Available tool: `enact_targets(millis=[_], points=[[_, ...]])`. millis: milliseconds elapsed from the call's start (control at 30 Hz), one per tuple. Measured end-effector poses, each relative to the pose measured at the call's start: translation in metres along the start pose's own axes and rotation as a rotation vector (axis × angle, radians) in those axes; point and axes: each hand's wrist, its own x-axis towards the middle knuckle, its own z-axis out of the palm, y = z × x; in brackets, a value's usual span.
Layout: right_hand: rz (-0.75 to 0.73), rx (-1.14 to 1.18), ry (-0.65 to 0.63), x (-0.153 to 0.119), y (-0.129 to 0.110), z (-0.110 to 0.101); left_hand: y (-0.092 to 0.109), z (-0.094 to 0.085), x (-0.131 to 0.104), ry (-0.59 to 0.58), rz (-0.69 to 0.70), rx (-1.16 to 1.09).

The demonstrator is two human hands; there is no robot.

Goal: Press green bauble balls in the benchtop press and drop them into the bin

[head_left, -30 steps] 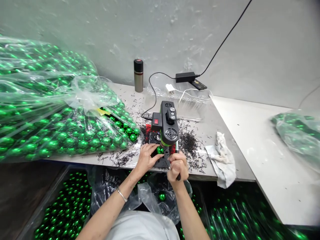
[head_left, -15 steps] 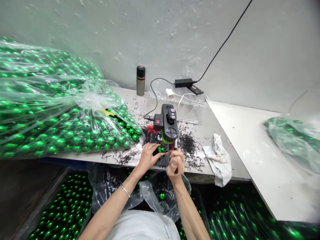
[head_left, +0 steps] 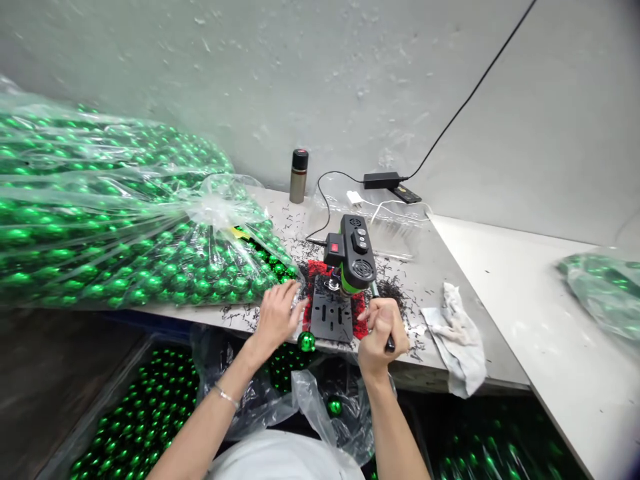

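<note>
While the bag (head_left: 213, 212) of green balls (head_left: 143, 259) sprawls left of the press (head_left: 357, 257), our left hand (head_left: 277, 317) lies between them, fingers loosely spread and holding nothing we can see; whether it touches the bag we cannot tell. At the press's right, our right hand (head_left: 381, 337) is clenched round the lever (head_left: 391, 344). One loose ball (head_left: 307, 341) shows just beside the press's front left corner. We seem to be between balls; setting another at the press would call for a light fingertip pinch.
</note>
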Motion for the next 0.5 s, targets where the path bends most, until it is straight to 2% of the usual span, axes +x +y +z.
enact_targets(millis=[133,267,333,400,500], points=[[-0.035,-0.013,-0.016,-0.002,0.006,-0.002,-0.008,-0.007,0.045,-0.095,-0.119,0.268],[-0.065,-0.026,-0.035,-0.003,0.010,-0.004,-0.009,-0.001,0.054,-0.203,-0.127,0.294],[-0.067,-0.028,-0.043,-0.004,0.011,-0.004,-0.007,-0.001,0.050,-0.190,-0.163,0.199],[-0.076,-0.027,-0.046,-0.005,0.012,-0.004,-0.005,-0.003,0.046,-0.141,-0.212,0.002],[-0.109,-0.009,-0.034,-0.006,0.014,-0.003,0.000,-0.007,0.042,-0.115,-0.345,-0.530]])
